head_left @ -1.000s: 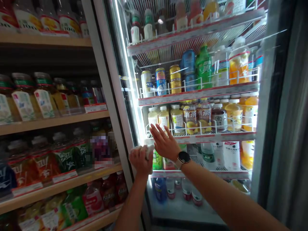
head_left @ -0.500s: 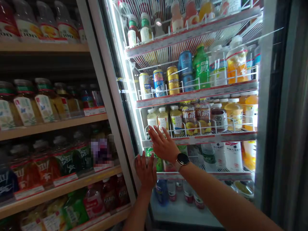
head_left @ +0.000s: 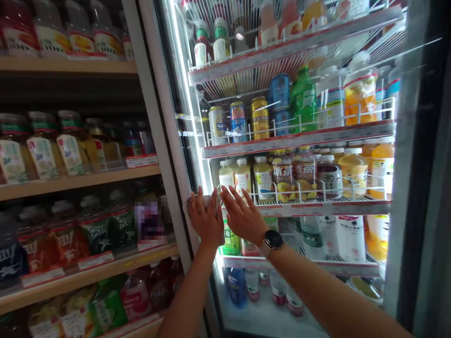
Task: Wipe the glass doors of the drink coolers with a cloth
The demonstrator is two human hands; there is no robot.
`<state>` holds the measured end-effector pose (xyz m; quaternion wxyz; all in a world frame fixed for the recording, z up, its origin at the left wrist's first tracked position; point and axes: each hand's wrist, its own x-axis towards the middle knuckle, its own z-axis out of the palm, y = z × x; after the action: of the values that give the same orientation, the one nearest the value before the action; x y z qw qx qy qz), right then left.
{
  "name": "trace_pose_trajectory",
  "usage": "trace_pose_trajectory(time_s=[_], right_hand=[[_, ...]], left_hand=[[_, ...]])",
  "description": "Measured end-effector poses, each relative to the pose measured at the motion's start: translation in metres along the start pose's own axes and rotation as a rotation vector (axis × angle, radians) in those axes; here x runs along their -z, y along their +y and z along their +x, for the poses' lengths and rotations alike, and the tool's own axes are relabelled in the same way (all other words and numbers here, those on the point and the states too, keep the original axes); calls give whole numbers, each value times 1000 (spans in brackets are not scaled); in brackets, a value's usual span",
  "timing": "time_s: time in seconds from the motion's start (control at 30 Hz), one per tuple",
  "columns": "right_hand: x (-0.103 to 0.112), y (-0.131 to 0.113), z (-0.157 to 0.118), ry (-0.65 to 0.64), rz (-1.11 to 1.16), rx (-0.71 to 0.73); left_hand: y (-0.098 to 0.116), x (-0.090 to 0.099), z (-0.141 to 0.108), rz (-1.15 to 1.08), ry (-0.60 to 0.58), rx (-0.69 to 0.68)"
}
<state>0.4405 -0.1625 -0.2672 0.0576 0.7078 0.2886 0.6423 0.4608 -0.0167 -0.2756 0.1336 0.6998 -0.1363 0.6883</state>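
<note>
My left hand (head_left: 205,218) lies flat with its fingers apart over a pale, crumpled cloth (head_left: 209,201), pressing it to the left side of the glass door (head_left: 243,307). Most of the cloth is hidden under the palm. Close beside it, my right hand (head_left: 243,213) has its fingers stretched out against the glass and holds nothing. A watch (head_left: 273,240) is on the right wrist. Behind the glass, near the fingertips, stand bottles of pale tea (head_left: 243,176). A green bottle (head_left: 230,241) shows below, between the hands.
Wire shelves (head_left: 299,141) with cans and bottles fill the lit fridge behind the glass. A vertical metal frame (head_left: 157,122) separates it from wooden shelves (head_left: 81,180) of bottled drinks on the left. A dark frame edge (head_left: 423,188) runs down the right.
My left hand has slid upward along the glass with the cloth and is now level with the right hand. The right hand stays in nearly the same place; the view has shifted slightly.
</note>
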Motion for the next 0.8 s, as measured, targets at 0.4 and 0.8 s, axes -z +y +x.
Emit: trace_pose_trajectory(time_s=[0.4, 0.8], right_hand=[[2, 0, -1, -30, 9, 4], [2, -1, -2, -16, 35, 5]], left_hand=[[-2, 6, -86, -47, -56, -43], [7, -1, -10, -80, 1, 45]])
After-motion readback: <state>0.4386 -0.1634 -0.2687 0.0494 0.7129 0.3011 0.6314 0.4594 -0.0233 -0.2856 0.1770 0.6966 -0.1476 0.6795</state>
